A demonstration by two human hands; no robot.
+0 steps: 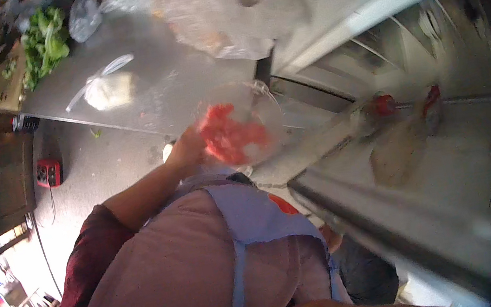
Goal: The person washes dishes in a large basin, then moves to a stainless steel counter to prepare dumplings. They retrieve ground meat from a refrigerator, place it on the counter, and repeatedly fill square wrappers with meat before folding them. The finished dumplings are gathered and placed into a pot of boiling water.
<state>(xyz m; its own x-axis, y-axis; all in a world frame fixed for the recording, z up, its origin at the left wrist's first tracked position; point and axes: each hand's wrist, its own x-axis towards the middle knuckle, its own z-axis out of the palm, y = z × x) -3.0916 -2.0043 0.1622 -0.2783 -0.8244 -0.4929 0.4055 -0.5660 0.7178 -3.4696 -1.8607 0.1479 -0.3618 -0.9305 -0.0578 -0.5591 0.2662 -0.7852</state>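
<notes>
My left hand (pixel 187 147) grips a blurred mass of red food (pixel 229 136), perhaps raw meat, in clear plastic. It is held in front of my apron, near the edge of a metal table (pixel 158 88). On that table lies a tied plastic bag with a pale block (pixel 110 90) inside. To the right, a refrigerator stands with its door (pixel 448 155) swung out towards me. Beside the door's lower edge, a small patch of skin (pixel 334 239) may be my right hand; most of it is hidden, and what it holds cannot be seen.
Red-capped bottles (pixel 385 105) stand in the door rack. Shelves (pixel 378 50) show inside the refrigerator. Large plastic bags (pixel 232 11) cover the table's far part, with leafy greens (pixel 46 43) at its left. On the floor are a red power socket box (pixel 49 173) and its cord.
</notes>
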